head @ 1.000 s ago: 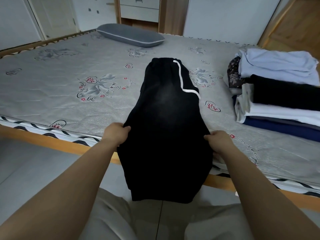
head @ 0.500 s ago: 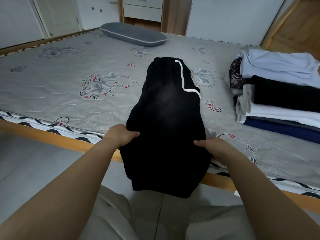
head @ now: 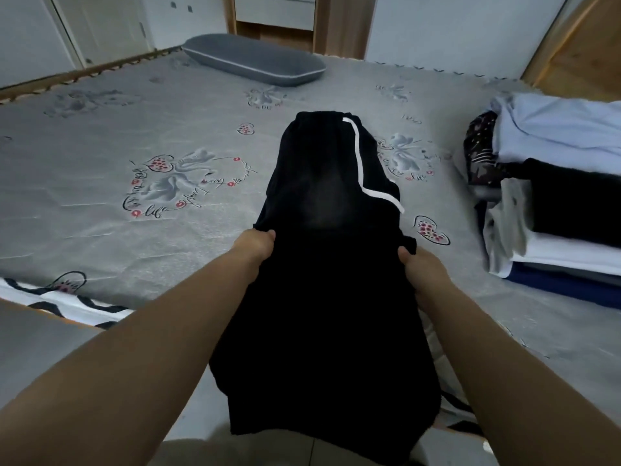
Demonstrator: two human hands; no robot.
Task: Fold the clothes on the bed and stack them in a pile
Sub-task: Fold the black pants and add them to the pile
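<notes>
A black garment with a white side stripe (head: pixel 331 250) lies lengthwise on the grey printed mattress (head: pixel 134 196), its near part hanging off the bed's front edge over my lap. My left hand (head: pixel 252 247) grips its left edge and my right hand (head: pixel 420 269) grips its right edge, both about halfway along the cloth. At the right of the bed sits a pile of folded clothes (head: pixel 557 196) in pale blue, black, white and navy layers.
A grey pillow (head: pixel 253 58) lies at the far side of the bed. White cupboards, a wooden drawer unit and a wooden door stand beyond. The bed's wooden frame and zigzag-trimmed edge run along the front left, with grey floor below.
Both hands have slid forward along the garment's sides, further onto the bed, still gripping the cloth. The camera has moved closer to the bed.
</notes>
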